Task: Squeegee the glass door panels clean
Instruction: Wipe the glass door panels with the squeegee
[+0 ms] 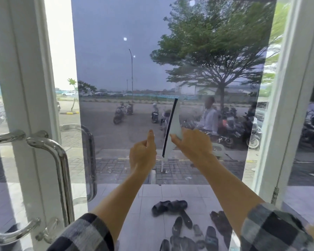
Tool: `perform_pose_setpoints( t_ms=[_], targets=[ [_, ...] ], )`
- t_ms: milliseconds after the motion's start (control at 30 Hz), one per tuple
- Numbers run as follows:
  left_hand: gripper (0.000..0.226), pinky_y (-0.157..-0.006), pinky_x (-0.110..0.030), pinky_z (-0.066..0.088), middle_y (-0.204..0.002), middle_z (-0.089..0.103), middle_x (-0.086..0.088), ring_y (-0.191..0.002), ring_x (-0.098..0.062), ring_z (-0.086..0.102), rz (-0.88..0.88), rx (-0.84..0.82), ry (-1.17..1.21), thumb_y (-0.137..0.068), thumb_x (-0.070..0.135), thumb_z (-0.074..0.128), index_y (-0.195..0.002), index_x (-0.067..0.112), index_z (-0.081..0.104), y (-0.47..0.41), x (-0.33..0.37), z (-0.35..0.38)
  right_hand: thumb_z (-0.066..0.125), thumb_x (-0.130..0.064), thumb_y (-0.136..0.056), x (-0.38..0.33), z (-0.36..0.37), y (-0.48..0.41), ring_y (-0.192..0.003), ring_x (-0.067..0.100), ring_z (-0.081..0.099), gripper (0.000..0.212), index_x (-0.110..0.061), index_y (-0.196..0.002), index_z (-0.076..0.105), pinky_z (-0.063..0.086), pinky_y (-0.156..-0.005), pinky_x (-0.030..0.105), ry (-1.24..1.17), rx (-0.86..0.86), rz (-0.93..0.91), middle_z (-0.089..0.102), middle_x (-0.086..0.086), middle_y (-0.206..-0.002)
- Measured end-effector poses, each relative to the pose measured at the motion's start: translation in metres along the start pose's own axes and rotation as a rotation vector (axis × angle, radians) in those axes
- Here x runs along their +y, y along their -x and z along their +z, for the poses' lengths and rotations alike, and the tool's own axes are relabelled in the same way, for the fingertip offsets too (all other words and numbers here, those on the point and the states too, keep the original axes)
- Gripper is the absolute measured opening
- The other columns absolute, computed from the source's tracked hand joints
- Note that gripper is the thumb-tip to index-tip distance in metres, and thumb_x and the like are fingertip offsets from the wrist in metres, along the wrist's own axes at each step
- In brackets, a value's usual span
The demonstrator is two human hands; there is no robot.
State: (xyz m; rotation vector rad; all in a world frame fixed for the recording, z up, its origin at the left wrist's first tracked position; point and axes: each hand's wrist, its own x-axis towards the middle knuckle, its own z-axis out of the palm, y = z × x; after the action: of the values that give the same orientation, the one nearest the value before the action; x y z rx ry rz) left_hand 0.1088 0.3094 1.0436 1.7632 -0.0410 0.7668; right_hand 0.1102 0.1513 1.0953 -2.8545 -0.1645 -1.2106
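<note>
Right hand (190, 144) grips white plastic squeegee with dark rubber blade (174, 127), nearly upright at mid-height of tinted glass door panel (116, 69) | left hand (143, 151) curled, empty | I fear streaks if blade lifts unevenly.

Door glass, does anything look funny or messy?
Yes. Dark sandals lie scattered on the tiles beyond the glass door panel, not paired. The squeegee in the right hand stands nearly upright, slightly tilted, not level. The glass to its right looks hazy.
</note>
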Motion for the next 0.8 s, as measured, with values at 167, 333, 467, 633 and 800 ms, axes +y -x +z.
perform_pose_setpoints(
  t_ms=[167, 333, 467, 633, 800],
  targets=[
    [0.085, -0.053, -0.034, 0.041, -0.051, 0.053, -0.006, -0.048, -0.02, 0.049, 0.031, -0.064, 0.005, -0.096, 0.069, 0.031, -0.058, -0.001, 0.057, 0.007, 0.007, 0.031, 0.035, -0.058, -0.093, 0.045, -0.002, 0.009, -0.063, 0.025, 0.058, 0.056, -0.011, -0.097, 0.064, 0.05, -0.06, 0.035, -0.023, 0.025, 0.092, 0.066, 0.006, -0.078],
    [0.079, -0.053, -0.031, 0.037, -0.051, 0.05, -0.007, -0.048, -0.019, 0.046, 0.02, -0.116, 0.004, -0.097, 0.068, 0.031, -0.056, 0.006, 0.057, 0.018, 0.01, 0.048, 0.037, -0.057, -0.094, 0.072, -0.004, 0.021, -0.066, 0.024, 0.051, 0.052, -0.011, -0.091, 0.061, 0.037, -0.06, 0.032, -0.053, -0.003, 0.194, 0.061, 0.005, -0.079],
    [0.073, -0.055, -0.031, 0.035, -0.051, 0.046, -0.007, -0.048, -0.017, 0.042, 0.03, -0.133, -0.027, -0.099, 0.065, 0.033, -0.056, 0.011, 0.056, 0.028, 0.01, 0.054, 0.038, -0.058, -0.095, 0.084, 0.001, 0.035, -0.067, 0.025, 0.055, 0.051, -0.013, -0.079, 0.057, 0.035, -0.06, 0.031, -0.11, 0.006, 0.269, 0.05, -0.003, -0.064],
    [0.076, -0.054, -0.033, 0.036, -0.049, 0.044, -0.006, -0.047, -0.018, 0.041, 0.037, -0.149, 0.022, -0.09, 0.075, 0.032, -0.054, 0.012, 0.053, 0.034, 0.008, 0.055, 0.036, -0.058, -0.096, 0.084, -0.001, 0.043, -0.066, 0.023, 0.051, 0.055, -0.011, -0.089, 0.064, 0.036, -0.061, 0.03, -0.205, 0.0, 0.34, 0.053, 0.0, -0.067],
    [0.072, -0.05, -0.031, 0.043, -0.045, 0.051, 0.001, -0.044, -0.018, 0.05, 0.031, -0.134, 0.065, -0.098, 0.065, 0.037, -0.05, 0.014, 0.055, 0.032, 0.009, 0.055, 0.029, -0.064, -0.097, 0.053, -0.025, 0.009, -0.066, 0.021, 0.059, 0.057, -0.015, -0.089, 0.058, 0.051, -0.064, 0.033, -0.283, 0.132, 0.254, 0.059, -0.002, -0.07]
  ],
)
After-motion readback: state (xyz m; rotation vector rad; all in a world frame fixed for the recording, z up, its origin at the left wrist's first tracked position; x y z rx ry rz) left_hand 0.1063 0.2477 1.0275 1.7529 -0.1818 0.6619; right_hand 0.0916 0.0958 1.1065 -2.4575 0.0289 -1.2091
